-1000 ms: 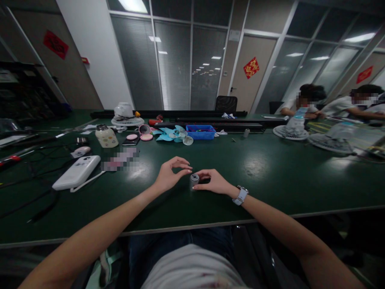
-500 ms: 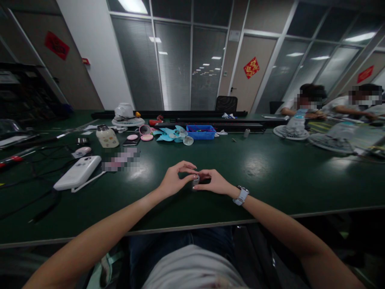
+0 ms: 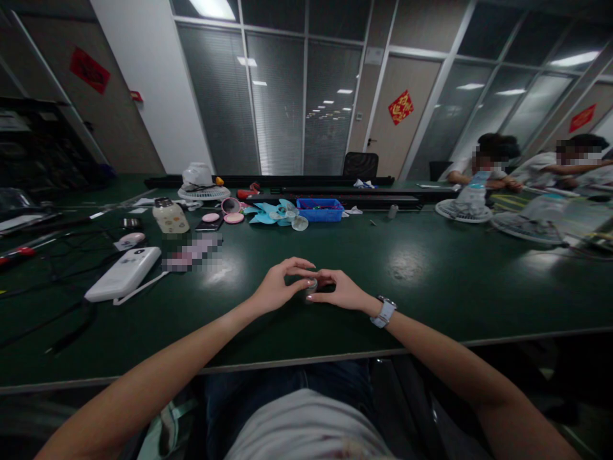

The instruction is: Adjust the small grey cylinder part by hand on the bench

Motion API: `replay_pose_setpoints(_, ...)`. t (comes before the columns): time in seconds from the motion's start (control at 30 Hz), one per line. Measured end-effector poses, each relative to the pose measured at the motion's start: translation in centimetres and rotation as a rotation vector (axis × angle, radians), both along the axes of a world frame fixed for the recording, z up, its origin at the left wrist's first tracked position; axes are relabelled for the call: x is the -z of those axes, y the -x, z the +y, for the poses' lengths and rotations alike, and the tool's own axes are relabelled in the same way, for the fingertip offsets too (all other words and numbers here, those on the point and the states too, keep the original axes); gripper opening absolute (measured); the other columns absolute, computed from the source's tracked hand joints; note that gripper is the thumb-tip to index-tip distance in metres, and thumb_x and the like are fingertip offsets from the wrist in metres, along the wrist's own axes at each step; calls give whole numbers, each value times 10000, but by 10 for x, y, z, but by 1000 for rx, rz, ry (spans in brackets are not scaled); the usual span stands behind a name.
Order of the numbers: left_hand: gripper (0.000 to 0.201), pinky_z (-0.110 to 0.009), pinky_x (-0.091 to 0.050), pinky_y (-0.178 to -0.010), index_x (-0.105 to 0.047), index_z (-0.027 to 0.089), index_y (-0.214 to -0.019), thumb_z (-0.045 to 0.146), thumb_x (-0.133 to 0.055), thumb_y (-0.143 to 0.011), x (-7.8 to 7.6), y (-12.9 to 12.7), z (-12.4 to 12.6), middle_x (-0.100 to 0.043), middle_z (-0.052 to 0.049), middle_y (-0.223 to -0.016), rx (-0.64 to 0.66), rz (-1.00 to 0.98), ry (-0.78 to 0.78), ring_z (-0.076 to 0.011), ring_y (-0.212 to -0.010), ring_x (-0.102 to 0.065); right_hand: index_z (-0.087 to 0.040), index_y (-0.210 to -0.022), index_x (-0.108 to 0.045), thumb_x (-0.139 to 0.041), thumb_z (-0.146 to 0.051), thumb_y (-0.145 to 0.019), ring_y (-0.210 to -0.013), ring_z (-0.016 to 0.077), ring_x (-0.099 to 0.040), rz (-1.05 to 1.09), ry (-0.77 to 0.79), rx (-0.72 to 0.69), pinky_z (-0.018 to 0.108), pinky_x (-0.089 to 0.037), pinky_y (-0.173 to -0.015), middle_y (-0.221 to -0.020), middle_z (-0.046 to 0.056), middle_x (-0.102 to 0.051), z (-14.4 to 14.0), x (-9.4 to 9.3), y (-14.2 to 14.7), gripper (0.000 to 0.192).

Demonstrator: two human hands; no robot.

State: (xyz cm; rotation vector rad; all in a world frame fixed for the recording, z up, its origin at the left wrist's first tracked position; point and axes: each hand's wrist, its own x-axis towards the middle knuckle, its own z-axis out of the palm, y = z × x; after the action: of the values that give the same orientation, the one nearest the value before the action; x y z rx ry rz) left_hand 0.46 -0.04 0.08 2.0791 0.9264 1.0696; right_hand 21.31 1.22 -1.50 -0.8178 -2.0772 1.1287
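A dark green tabletop (image 3: pixel 431 268) runs wide across the room and reflects the ceiling lights (image 3: pixel 213 7). Behind it stands a glass partition with lowered blinds (image 3: pixel 278 102), a beige door (image 3: pixel 397 128) bearing a red ornament (image 3: pixel 400 107), a black chair (image 3: pixel 360 165) and a white wall (image 3: pixel 153 83).

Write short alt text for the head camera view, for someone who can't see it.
Both hands meet over a small grey cylinder on a dark green table: the left hand and the right hand pinch it. A white power bank lies to the left.
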Motion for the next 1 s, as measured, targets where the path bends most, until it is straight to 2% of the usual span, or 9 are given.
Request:
replay_pose_setpoints(0.2, 301, -385, -476, -955, -640, 174, -1088, 245, -724, -808, -2, 1, 0, -761, -77, -996, 11, -27, 38, -255, -1016, -694, -149, -1062, -651, -786, -375, -725, -894, 216, -690, 8, 17, -7, 399, -536, -872, -991, 66, -719, -1, 0, 1, 427)
replay_pose_setpoints(0.4, 324, -378, -492, -918, -646, 168, -1008, 310, -783, -751, 2, 0, 3, -765, -82, -941, -26, -72, 45, -257, -951, -712, -150, -1014, -646, -782, -364, -730, -877, 202, -688, 17, 30, -23, 375, -536, -861, -960, 52, -712, 0, 2, 1, 381)
replay_pose_setpoints(0.57, 386, -393, -495, -906, -618, 167, -1021, 350, -800, -734, 4, 0, 2, -772, -66, -824, -42, -94, 56, -250, -867, -727, -144, -983, -645, -799, -359, -707, -842, 188, -685, 21, 32, -13, 346, -543, -819, -907, 48, -713, 2, 4, 0, 382)
replay_pose_setpoints(0.8, 366, -404, -495, -919, -602, 169, -1046, 336, -768, -766, 3, -2, 1, -776, -82, -901, -17, -102, 69, -252, -911, -725, -144, -931, -645, -816, -392, -674, -787, 178, -674, 10, 10, 21, 322, -542, -745, -856, 42, -705, 1, 2, -1, 396)
replay_pose_setpoints(1.0, 352, -417, -495, -935, -607, 170, -1052, 339, -755, -781, 5, -3, -1, -776, -93, -932, -20, -97, 67, -261, -941, -723, -150, -922, -641, -824, -402, -661, -783, 178, -672, -3, -3, 35, 325, -547, -746, -858, 38, -702, 1, 3, -2, 406)
